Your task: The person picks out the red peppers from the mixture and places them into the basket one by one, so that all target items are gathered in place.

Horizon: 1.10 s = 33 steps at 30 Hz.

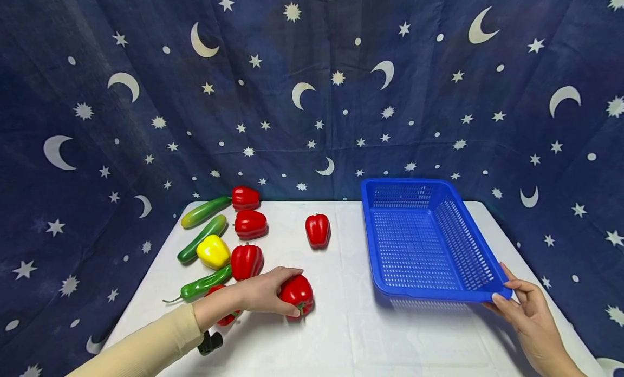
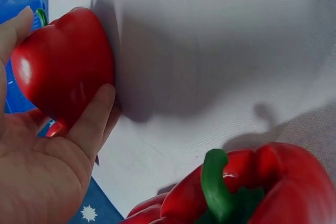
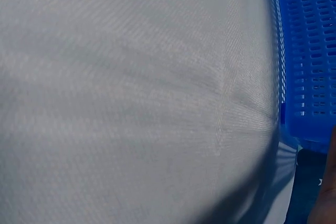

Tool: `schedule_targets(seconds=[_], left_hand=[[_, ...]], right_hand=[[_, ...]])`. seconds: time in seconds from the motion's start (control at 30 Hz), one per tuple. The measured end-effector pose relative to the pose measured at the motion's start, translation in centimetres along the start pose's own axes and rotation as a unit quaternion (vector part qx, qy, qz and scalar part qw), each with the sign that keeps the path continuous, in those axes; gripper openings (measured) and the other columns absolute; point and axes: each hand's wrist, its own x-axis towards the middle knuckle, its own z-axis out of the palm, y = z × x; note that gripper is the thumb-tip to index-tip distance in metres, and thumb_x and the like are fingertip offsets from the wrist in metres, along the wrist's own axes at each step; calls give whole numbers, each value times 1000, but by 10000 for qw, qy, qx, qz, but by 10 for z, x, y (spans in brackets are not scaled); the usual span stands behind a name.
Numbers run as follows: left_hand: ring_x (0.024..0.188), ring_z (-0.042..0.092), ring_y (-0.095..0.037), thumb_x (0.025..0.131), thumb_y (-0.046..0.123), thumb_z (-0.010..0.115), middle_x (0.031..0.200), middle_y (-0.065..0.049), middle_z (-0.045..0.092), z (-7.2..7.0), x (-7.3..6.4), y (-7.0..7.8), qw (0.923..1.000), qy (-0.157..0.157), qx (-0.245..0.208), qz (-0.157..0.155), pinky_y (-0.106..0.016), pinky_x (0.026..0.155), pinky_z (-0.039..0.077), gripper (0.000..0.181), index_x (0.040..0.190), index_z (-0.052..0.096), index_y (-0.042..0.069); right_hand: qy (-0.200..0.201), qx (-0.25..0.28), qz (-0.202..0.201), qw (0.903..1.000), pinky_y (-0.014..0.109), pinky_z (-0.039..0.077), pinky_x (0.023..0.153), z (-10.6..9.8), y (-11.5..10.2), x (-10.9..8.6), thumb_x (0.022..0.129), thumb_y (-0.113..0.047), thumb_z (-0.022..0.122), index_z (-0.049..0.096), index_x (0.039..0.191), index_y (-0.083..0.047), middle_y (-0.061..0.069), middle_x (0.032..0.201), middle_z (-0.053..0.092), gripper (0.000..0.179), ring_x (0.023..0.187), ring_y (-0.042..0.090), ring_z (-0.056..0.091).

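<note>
My left hand grips a red bell pepper near the middle of the table, thumb on its near side and fingers across its top. In the left wrist view the fingers curl round this pepper, its green stem showing by the thumb. At the right, my right hand holds the near right corner of a blue plastic basket, thumb over the rim and fingers along the outside. The basket's near end is tilted up off the white cloth. In the right wrist view the perforated basket shows at the right edge, most of the hand out of frame.
Another red bell pepper stands between the left group and the basket. On the left lie more red peppers, a yellow pepper, cucumbers and a long green pepper. A star-patterned curtain hangs behind the table.
</note>
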Motion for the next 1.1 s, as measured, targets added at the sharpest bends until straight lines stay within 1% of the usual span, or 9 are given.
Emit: schedule_targets(seconds=[0.13, 0.33, 0.43, 0.57, 0.67, 0.8, 0.9, 0.97, 1.1], left_hand=[[118, 51, -20, 75, 44, 88, 134, 3, 53, 0, -2, 0, 10000, -39, -36, -4, -42, 86, 58, 93, 155, 44, 26], [117, 51, -20, 76, 45, 87, 133, 4, 54, 1, -1, -1, 9999, -74, -102, -28, -42, 86, 57, 91, 155, 44, 27], [117, 51, -20, 77, 46, 86, 132, 4, 54, 2, -1, -1, 9998, -90, -157, -54, -42, 86, 57, 90, 155, 44, 27], [117, 52, -21, 78, 45, 85, 132, 3, 54, 0, -2, 0, 9999, -29, -128, -40, -42, 85, 57, 88, 154, 45, 27], [117, 52, -21, 75, 44, 87, 131, 2, 55, -4, -3, 4, 9998, 141, -147, -26, -42, 82, 58, 89, 153, 47, 26], [117, 53, -23, 75, 44, 88, 132, 0, 56, -19, -2, 15, 9977, 534, -379, 157, -41, 82, 59, 89, 152, 47, 25], [119, 54, -23, 77, 43, 87, 134, -1, 55, -34, 1, 31, 9940, 753, -661, 443, -39, 85, 58, 88, 153, 45, 25], [120, 54, -23, 79, 44, 87, 135, 0, 53, -44, 5, 44, 9915, 809, -790, 644, -36, 87, 58, 88, 153, 44, 25], [123, 53, -23, 81, 36, 87, 137, -1, 51, -60, 16, 73, 9851, 745, -1016, 1172, -35, 90, 58, 88, 155, 41, 23]], right_hand=[[-76, 198, -71, 9997, 30, 57, 88, 1, 1, 0, 98, 25, 38, 42, 129, -3, 2, 159, 37, 41, 121, 12, 63], [92, -322, 173, 9993, 27, 57, 87, 7, -1, -5, 100, 19, 42, 41, 127, -6, -1, 162, 34, 37, 123, 5, 59], [84, -332, 172, 9993, 27, 58, 86, 9, -2, -9, 100, 19, 42, 42, 127, -6, -2, 162, 35, 37, 124, 4, 58], [15, -215, 52, 9998, 27, 58, 85, 11, -1, -13, 99, 22, 40, 44, 127, -5, -4, 158, 39, 38, 125, 6, 58], [-44, -145, 10, 9999, 28, 58, 85, 12, 0, -13, 99, 22, 40, 43, 128, -4, -4, 159, 39, 39, 126, 7, 58], [-107, -51, 30, 9999, 30, 58, 87, 12, 0, -12, 99, 23, 39, 41, 129, -2, 1, 161, 34, 39, 128, 9, 56], [-99, -140, 89, 9998, 30, 58, 88, 12, 0, -11, 99, 21, 39, 40, 130, -3, 3, 163, 32, 39, 130, 8, 54], [-110, -175, 101, 9997, 30, 58, 88, 12, 0, -10, 100, 21, 39, 39, 130, -4, 2, 163, 32, 39, 131, 8, 54], [-137, -53, 72, 9999, 30, 58, 89, 13, 2, -11, 99, 22, 38, 39, 131, -2, 0, 162, 35, 39, 130, 9, 55]])
